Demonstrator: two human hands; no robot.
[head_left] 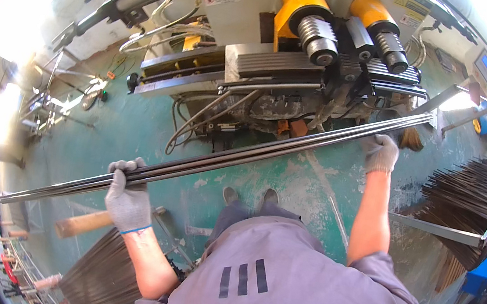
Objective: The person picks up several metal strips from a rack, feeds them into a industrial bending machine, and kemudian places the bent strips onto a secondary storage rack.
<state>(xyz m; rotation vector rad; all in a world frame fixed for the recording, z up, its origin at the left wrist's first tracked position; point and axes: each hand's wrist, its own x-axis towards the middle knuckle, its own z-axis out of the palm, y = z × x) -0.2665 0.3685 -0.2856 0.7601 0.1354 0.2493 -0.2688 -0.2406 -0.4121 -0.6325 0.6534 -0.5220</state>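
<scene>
A bundle of several long, thin metal rods (pixel 243 157) stretches across in front of me, its left end lower and nearer than its right. My left hand (pixel 128 198), in a grey knit glove with a blue cuff edge, has its fingers wrapped round the bundle left of the middle. Toward the other end my right hand (pixel 380 154), gloved alike, grips the rods from below; its fingertips are partly hidden. The bundle is held off the floor, between my body and a machine (pixel 290 78).
Two orange cylinders with ribbed metal rollers (pixel 318 39) stand on the machine. At right a rack holds a stack of dark rods (pixel 464 202); another rod pile (pixel 104 272) lies lower left beside a wooden roller (pixel 83 224). A broom head (pixel 411 139) is near the machine. Hoses (pixel 181 131) hang at its front.
</scene>
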